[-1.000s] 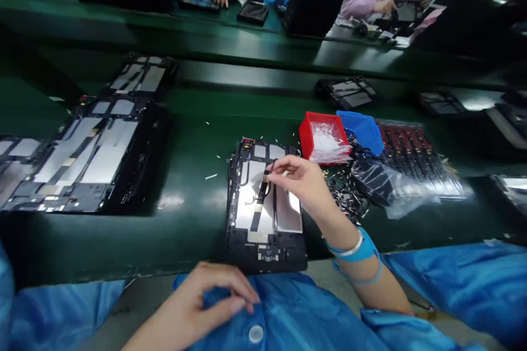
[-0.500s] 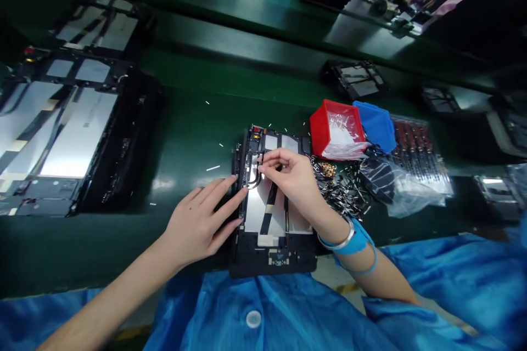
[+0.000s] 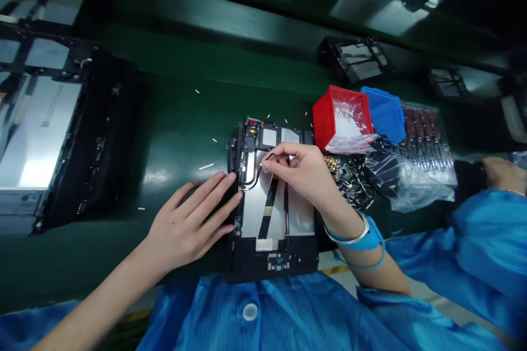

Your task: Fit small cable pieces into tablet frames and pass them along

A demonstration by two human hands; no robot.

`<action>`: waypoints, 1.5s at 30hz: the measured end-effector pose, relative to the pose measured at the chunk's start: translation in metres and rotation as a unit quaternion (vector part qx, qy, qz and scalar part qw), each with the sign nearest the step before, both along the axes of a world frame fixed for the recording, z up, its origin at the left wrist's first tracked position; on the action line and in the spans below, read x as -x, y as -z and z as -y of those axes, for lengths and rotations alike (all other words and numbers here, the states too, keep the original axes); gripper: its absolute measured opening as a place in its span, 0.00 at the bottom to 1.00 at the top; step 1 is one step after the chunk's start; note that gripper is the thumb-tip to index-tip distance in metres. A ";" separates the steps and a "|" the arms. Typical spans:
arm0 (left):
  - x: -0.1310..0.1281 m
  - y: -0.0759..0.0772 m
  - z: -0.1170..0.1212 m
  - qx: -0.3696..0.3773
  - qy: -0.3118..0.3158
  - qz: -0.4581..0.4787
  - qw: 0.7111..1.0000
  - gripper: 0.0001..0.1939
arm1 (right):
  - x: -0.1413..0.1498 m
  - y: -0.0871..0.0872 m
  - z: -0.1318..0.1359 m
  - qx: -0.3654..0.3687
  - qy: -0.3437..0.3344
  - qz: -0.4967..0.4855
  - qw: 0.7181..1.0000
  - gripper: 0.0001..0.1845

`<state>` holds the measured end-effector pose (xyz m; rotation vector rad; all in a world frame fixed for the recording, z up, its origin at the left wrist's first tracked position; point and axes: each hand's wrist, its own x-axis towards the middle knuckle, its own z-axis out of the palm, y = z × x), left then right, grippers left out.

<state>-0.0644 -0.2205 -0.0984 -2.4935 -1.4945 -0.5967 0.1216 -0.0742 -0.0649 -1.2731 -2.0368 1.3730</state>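
An opened tablet-like device [image 3: 302, 214] lies in front of me, its silver battery plates and black flat cables bare. My right hand [image 3: 302, 173] is over its upper half, thumb and forefinger pinched on a thin black cable [image 3: 256, 180]. That cable curves down from the pinch toward the device's left edge. My left hand [image 3: 195, 225] lies against the left edge with fingers stretched out, its forefinger tip by the cable's lower bend. Whether that fingertip presses on the cable is hard to make out.
Right of the device stand a red bin [image 3: 323, 120] with small white pieces and a blue bin [image 3: 385, 112]. Loose black cables [image 3: 356, 184] and a clear plastic bag [image 3: 415, 186] lie before them. Larger opened devices [image 3: 49, 131] stand at left. A co-worker's blue sleeve [image 3: 489, 230] is at right.
My right hand has drawn the cable's upper end slightly right, away from the left edge. My left hand stays at that edge. The whole view has shifted a little.
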 end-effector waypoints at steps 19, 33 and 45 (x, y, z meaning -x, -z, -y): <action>-0.005 0.000 -0.020 0.061 0.079 0.028 0.995 0.24 | 0.010 -0.004 -0.015 -0.049 -0.068 0.069 0.994 0.04; -0.004 -0.012 -0.031 0.062 0.112 0.001 0.992 0.22 | 0.013 -0.006 -0.007 -0.109 -0.077 0.121 0.984 0.03; -0.010 -0.017 -0.039 0.079 0.004 0.106 0.991 0.22 | -0.060 -0.003 0.027 -0.278 0.127 0.174 0.936 0.13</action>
